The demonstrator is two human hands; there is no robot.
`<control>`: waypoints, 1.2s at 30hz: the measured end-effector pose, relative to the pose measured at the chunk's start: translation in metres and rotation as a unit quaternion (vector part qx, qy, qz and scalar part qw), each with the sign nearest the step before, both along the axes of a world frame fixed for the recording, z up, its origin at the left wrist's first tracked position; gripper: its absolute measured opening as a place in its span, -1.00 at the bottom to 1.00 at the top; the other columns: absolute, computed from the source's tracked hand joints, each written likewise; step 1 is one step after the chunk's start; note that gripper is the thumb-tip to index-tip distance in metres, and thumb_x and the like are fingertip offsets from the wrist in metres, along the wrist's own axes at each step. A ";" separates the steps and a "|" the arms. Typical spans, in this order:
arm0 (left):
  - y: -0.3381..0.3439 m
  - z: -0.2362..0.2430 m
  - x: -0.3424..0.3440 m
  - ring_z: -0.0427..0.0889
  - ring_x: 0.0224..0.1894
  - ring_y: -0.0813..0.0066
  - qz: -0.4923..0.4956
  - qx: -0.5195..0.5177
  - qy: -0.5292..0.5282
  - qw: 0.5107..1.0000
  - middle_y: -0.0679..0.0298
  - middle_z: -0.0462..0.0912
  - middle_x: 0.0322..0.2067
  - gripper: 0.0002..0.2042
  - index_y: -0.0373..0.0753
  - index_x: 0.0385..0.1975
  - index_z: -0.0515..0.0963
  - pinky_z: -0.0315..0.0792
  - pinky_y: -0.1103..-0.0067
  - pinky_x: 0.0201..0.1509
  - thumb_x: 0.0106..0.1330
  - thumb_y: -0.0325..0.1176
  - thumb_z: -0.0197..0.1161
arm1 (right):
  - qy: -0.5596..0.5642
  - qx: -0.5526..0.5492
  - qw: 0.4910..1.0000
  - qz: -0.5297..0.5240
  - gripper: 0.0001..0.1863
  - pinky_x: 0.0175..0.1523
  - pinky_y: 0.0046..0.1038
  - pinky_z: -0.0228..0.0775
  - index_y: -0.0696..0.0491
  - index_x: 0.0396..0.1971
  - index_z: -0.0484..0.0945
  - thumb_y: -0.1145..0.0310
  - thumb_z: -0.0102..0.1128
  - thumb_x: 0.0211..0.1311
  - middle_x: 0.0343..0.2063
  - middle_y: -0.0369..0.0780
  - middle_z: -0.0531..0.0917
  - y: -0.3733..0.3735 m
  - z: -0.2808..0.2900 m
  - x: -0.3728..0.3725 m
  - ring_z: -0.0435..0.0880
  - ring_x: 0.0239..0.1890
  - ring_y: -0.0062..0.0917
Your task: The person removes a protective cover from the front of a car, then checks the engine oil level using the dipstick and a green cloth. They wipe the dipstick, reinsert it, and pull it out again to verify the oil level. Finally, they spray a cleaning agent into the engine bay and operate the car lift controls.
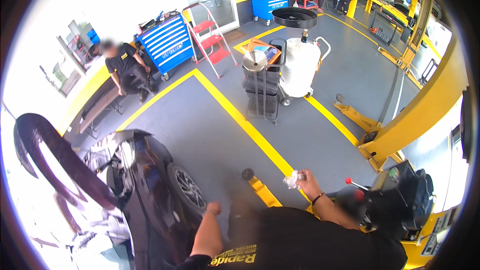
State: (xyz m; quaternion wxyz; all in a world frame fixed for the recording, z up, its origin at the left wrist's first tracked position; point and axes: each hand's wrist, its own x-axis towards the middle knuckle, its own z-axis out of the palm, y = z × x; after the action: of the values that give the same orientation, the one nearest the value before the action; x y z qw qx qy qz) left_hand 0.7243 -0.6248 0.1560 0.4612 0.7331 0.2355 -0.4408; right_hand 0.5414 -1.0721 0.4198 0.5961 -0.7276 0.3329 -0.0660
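Note:
My right hand (310,184), a dark bracelet on its wrist, is raised ahead of my body. Its fingers grip a crumpled clear plastic wrapper (291,180); what is inside cannot be made out. Lower and to the left, my left hand (214,208) hangs with the fingers curled in, nothing visible in it. Nearest to that hand are the front wheel (186,186) and dark fender of a car (145,195) with its hood raised. Between my hands, farther out, a yellow lift arm (263,190) lies low over the floor.
A yellow lift post (420,115) rises at right, beside a black machine with red-knobbed levers (395,195). Ahead stand a white oil drainer (299,67) and a black cart (262,90). A red step ladder (210,40), blue tool cabinet (167,45) and seated person (125,65) are farther left.

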 end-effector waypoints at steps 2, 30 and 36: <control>0.007 0.002 0.008 0.61 -0.48 0.25 0.111 0.017 0.016 0.994 0.25 0.66 -0.40 -0.77 -0.14 -0.24 0.55 0.48 0.31 -0.40 0.37 -0.14 0.08 | 0.005 -0.101 0.994 -0.032 -0.68 -0.13 -0.41 0.47 0.15 -0.17 0.49 0.49 0.24 0.00 -0.24 -0.15 0.58 -0.017 -0.023 0.066 0.60 -0.26 -0.41; -0.067 0.161 0.552 0.57 0.07 0.03 -0.112 0.234 -0.067 0.964 0.02 0.63 -0.04 -0.57 -0.22 -0.02 0.57 0.45 0.31 0.13 0.33 -0.01 0.09 | 0.321 -0.267 0.848 0.327 -0.62 0.01 -0.28 0.40 0.15 -0.03 0.55 0.20 -0.08 0.36 -0.30 -0.02 0.66 -0.426 -0.060 0.657 0.62 -0.20 -0.27; -0.066 0.171 0.452 0.53 0.12 0.04 0.082 0.198 0.067 0.975 0.03 0.60 0.02 -0.50 -0.25 0.01 0.56 0.40 0.31 0.20 0.33 0.06 0.09 | 0.260 -0.576 0.769 0.094 -0.69 -0.04 -0.34 0.43 0.17 -0.10 0.56 0.35 -0.07 0.31 -0.31 -0.08 0.64 -0.435 0.038 0.825 0.61 -0.20 -0.32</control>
State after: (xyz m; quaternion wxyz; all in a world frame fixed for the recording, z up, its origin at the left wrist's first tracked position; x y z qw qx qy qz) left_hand 1.1767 -0.6912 0.3272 0.3247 0.7572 0.4072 -0.3942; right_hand 1.3662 -1.5069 0.4582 -0.0412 -0.9515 0.3047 0.0031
